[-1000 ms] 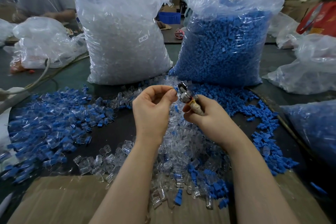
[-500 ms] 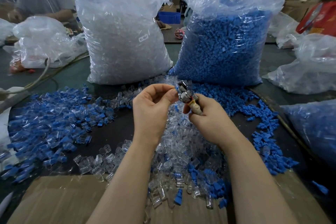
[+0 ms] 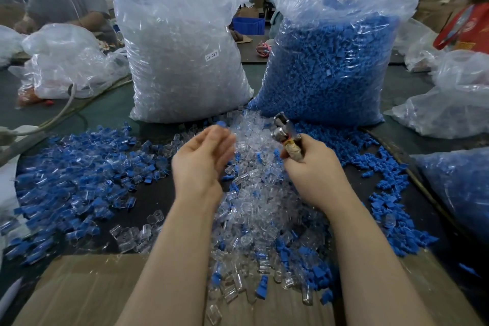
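My right hand (image 3: 315,169) grips the taped handle of a small metal tool (image 3: 283,130), whose shiny head points up and away from me. My left hand (image 3: 201,159) hovers apart from the tool, to its left, with relaxed and slightly blurred fingers. A small blue cap (image 3: 221,124) shows just at those fingertips; I cannot tell whether they touch it. Under both hands lies a heap of clear plastic shells (image 3: 254,206). Loose blue caps (image 3: 383,182) spread to the right.
A pile of blue-and-clear pieces (image 3: 66,167) covers the left of the dark table. Behind stand a tall bag of clear shells (image 3: 182,47) and a tall bag of blue caps (image 3: 330,61). Cardboard (image 3: 79,291) lies at the front edge. More bags sit right and left; people work behind.
My left hand has left the tool's head, moved left and down, and loosened its fingers. My right hand still grips the tool, now a little further right.
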`<state>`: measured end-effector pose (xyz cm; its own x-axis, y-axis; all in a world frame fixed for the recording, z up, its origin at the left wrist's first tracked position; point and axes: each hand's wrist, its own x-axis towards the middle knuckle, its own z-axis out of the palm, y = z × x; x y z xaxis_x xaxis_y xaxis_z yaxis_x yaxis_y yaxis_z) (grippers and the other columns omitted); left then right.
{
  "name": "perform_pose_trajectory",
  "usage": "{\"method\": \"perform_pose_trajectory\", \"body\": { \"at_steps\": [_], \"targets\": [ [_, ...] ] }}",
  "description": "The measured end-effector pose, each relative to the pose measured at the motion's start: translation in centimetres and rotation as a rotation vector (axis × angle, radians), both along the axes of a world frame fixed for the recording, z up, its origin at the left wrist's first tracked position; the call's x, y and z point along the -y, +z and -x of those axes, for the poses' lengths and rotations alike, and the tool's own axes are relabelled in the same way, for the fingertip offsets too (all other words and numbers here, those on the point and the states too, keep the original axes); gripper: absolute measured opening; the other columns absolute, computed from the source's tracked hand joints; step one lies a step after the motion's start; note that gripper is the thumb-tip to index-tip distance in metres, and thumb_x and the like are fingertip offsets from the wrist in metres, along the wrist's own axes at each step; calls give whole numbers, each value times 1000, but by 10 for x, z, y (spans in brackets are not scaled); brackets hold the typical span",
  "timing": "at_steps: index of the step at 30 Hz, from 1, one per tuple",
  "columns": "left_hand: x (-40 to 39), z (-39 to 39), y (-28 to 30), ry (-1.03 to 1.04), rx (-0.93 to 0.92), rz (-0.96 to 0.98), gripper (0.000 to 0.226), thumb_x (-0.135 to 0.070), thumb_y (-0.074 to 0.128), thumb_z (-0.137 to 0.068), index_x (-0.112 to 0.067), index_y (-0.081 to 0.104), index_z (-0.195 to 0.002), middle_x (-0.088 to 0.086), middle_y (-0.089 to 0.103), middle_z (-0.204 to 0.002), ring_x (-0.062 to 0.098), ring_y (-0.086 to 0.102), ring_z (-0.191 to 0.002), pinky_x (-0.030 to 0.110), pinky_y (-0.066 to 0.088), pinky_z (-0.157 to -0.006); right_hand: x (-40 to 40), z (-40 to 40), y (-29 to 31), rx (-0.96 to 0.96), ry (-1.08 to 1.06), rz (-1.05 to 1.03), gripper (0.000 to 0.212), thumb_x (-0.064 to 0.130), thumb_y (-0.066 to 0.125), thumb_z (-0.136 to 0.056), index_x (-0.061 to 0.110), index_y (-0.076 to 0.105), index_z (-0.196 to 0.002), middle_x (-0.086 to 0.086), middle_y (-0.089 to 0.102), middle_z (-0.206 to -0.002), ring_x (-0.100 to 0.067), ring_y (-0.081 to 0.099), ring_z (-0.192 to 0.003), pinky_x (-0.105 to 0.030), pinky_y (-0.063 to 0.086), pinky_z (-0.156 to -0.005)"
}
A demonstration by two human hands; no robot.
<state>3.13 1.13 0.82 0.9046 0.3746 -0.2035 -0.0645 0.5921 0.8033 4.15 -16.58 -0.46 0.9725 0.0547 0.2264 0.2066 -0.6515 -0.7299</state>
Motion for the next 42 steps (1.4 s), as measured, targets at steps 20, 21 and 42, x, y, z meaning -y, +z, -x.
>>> {"method": "perform_pose_trajectory", "body": {
  "at_steps": [20,21,42],
  "targets": [
    [-92,2,-7,570,140,807,15,-18,54,-100,-9,66,-104,2,72,-71,6,72,-72,20,59,-66,22,-10,-13,-252,-284,322,14,34,58,-85,21,55,-79,0,59,-75,-23,55,-68,-31,38,-57],
    [-90,2,-7,527,117,748,15,-19,53,-101,-10,64,-100,0,71,-70,6,71,-68,18,58,-70,21,-10,-13,-254,-268,341,14,34,59,-85,22,55,-80,2,59,-75,-22,54,-68,-31,38,-56],
    [-14,-7,-31,-287,-250,-1530,13,-20,63,-94,-28,71,-99,-5,70,-96,7,59,-81,26,46,-73,14,-5,-12,-170,-234,436,16,32,56,-87,23,45,-80,2,51,-76,-24,48,-70,-33,33,-57]
  ]
}}
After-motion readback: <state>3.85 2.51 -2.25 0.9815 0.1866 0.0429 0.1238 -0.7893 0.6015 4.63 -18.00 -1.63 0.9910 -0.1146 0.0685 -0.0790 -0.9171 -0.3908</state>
